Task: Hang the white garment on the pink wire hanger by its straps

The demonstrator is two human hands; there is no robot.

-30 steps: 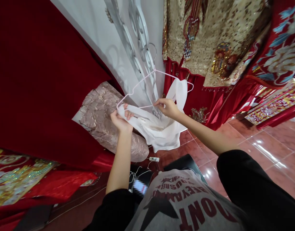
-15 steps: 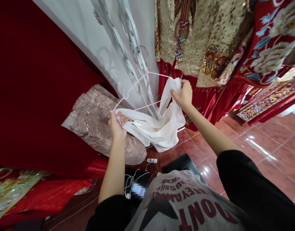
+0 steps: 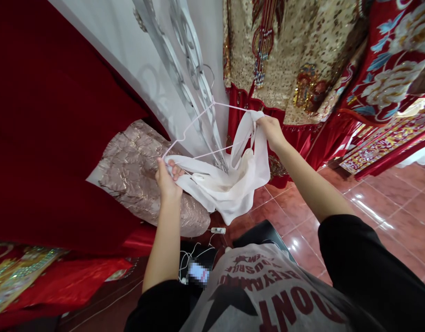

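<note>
Left hand (image 3: 169, 180): closed around the left corner of the hanger, with white cloth caught in the same grip
Right hand (image 3: 270, 132): pinched on the white cloth at the hanger's other end, well apart from the left hand
Hanger (image 3: 213, 102): pale pink and thin, between the hands and in front of the metal stand (image 3: 174, 69), its hook pointing up and away from the body
White cloth (image 3: 233, 198): sheer and soft, looped near both ends of the hanger and sagging in loose folds below the lower bar
Just changed: the right hand has left the middle of the lower bar and now grips the cloth at the right end, while the left has kept its corner; this seems to put the cloth under control on both sides, its right loop drawn out more openly
Round about: patterned pink fabric (image 3: 129, 161) behind the left forearm, a red drape (image 3: 60, 115) beyond it, gold sequined fabric (image 3: 281, 60) above the right hand, a phone (image 3: 198, 273) and white cables lower down, shiny floor tiles (image 3: 302, 226) to the right
Hard to make out: the right fingertips are buried in cloth, and the hanger's right tip is covered; whether the hook rests on anything cannot be told, nor can the garment's exact shape; the phone's screen is blurred out, and the red drape runs out of view
</note>
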